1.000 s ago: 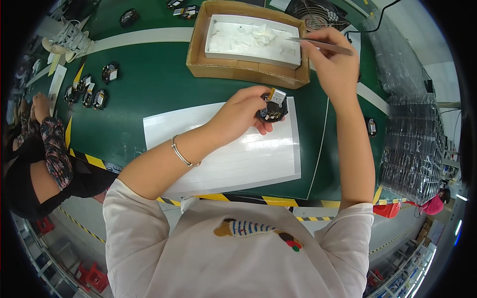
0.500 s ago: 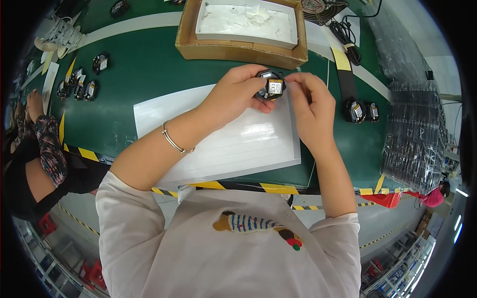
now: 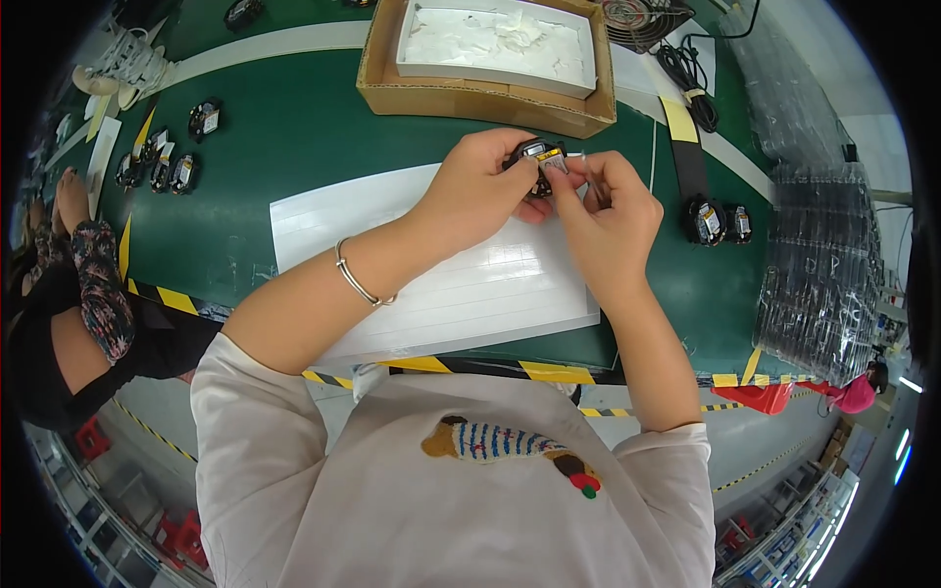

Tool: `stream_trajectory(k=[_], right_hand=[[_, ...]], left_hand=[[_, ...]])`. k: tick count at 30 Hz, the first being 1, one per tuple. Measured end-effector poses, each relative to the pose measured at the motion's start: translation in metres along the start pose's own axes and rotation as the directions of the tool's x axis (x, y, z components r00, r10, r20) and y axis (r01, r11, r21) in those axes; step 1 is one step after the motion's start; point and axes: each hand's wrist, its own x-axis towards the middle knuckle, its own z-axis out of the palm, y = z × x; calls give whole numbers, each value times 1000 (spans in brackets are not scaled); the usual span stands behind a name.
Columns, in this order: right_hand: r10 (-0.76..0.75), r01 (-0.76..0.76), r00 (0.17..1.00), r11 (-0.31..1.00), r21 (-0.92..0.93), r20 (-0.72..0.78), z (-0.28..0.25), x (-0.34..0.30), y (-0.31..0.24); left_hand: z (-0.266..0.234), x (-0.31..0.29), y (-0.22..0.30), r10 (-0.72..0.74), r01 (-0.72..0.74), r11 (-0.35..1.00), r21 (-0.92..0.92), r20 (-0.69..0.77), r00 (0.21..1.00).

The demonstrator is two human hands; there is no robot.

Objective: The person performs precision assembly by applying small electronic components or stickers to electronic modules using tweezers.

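Note:
My left hand (image 3: 480, 186) is closed around a small round black electronic module (image 3: 537, 149), holding it above the white sheet. A silver, battery-like block with a label shows on the module's upper face. My right hand (image 3: 613, 211) is at the module's right side, thumb tip against the block, fingers curled in. Something thin and pale stands up between those fingers, too small to name. Beneath both forearms lies the glossy white sheet (image 3: 441, 304) on the green table (image 3: 235, 235).
Beyond my hands stands a cardboard box (image 3: 480, 106) holding a white tray (image 3: 495, 49) with scraps. Similar modules (image 3: 704, 221) sit at right, more (image 3: 160, 167) at left. Clear plastic trays (image 3: 818, 265) are stacked at far right. Another person's arm (image 3: 103, 284) reaches in at left.
My right hand has moved in from beside the module, its thumb now on the battery-like block. The module has tilted in my left hand. The whole view has shifted slightly.

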Motion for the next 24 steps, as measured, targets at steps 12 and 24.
stream_trajectory(k=[12,24], right_hand=[[87,-90,996,944,318,25,5,2,9],[48,-76,995,940,331,90,1,4,8]], left_hand=[[-6,-2,4,-28,29,996,-78,22,999],[-4,-3,-3,72,-71,997,-26,73,995]])
